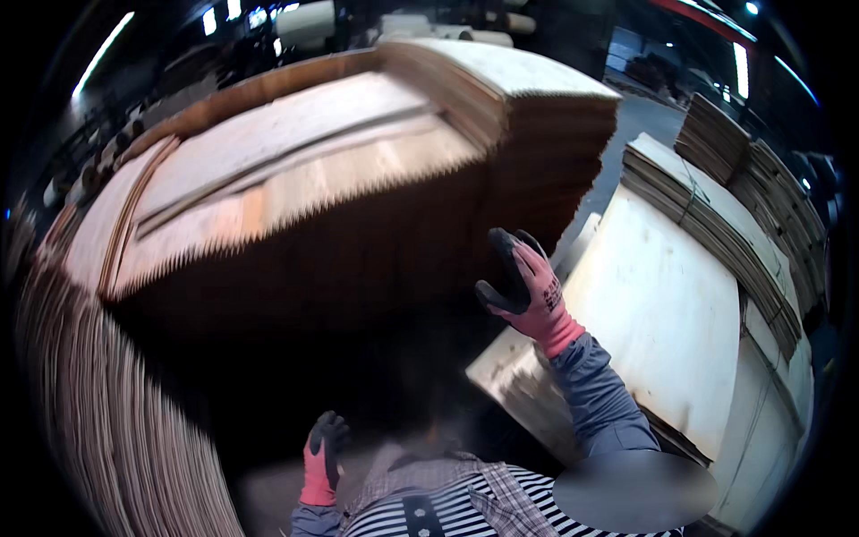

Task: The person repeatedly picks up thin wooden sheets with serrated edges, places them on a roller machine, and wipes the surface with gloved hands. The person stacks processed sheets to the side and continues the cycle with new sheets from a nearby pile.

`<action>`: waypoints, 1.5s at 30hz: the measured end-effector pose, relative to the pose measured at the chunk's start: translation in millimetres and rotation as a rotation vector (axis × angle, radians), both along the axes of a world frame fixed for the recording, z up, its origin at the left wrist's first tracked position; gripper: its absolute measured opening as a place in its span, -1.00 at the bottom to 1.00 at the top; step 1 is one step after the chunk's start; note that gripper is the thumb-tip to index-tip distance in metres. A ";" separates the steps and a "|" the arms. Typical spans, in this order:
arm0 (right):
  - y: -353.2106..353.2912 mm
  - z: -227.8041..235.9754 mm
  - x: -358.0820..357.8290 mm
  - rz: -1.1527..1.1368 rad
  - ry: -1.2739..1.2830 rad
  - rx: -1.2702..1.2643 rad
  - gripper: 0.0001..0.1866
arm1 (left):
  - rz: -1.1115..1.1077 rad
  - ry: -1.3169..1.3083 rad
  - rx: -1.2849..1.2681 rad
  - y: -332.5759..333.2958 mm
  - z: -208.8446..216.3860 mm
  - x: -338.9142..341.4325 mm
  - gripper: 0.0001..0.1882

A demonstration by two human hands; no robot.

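Note:
My right hand (534, 291), in a pink glove with black fingertips, is raised in front of the large veneer stack (376, 170). Its thumb stands apart from the fingers and nothing is between them. Close to my body at the lower left hangs my left hand (321, 458), gloved the same way. Its fingers are loosely bent with the thumb apart, and no held thing shows. Beside my right forearm lies a pile of pale veneer sheets (662, 295), nearest to that hand. Dark shadow hides the lower part of the large stack.
A tall stack of sheets (125, 394) with ragged edges runs down the left side. A higher block of sheets (528, 72) rises at the back. Tied bundles (716, 215) lie on the right. Pale rolls (306, 22) stand in the far background.

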State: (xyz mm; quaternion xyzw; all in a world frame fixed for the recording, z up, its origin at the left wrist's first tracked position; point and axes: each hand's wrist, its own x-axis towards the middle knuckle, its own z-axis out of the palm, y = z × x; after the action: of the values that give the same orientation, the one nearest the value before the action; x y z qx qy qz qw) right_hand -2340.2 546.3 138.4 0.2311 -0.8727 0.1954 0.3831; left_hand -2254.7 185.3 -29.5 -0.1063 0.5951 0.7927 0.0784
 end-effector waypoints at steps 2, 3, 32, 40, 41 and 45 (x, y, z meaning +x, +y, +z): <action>9.0 5.8 -55.5 -0.075 0.042 -0.004 -0.24 | -0.129 0.033 0.101 7.5 6.5 -80.4 -0.54; 10.2 6.1 -75.8 -0.119 0.027 -0.011 -0.24 | -0.220 0.039 0.193 16.9 15.9 -120.8 -0.56; 327.9 74.5 -483.3 -0.217 0.489 0.130 -0.42 | -0.924 0.070 0.595 491.0 247.7 -677.9 -0.72; 348.6 80.3 -486.0 -0.162 0.482 0.163 -0.23 | -1.103 0.164 0.012 463.9 282.8 -698.4 -0.53; 348.9 80.2 -486.2 -0.152 0.463 0.149 -0.27 | -1.093 0.199 0.001 463.0 283.3 -699.5 -0.53; 340.7 74.9 -481.5 -0.140 0.337 0.146 -0.38 | -1.073 0.121 -0.001 462.8 293.0 -696.3 -0.57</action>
State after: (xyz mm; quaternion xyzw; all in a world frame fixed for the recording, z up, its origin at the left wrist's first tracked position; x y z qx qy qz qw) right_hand -2821.7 887.1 213.3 0.2265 -0.8221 0.0631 0.5185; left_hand -2950.9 648.0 263.5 0.2586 0.5697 0.6456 0.4380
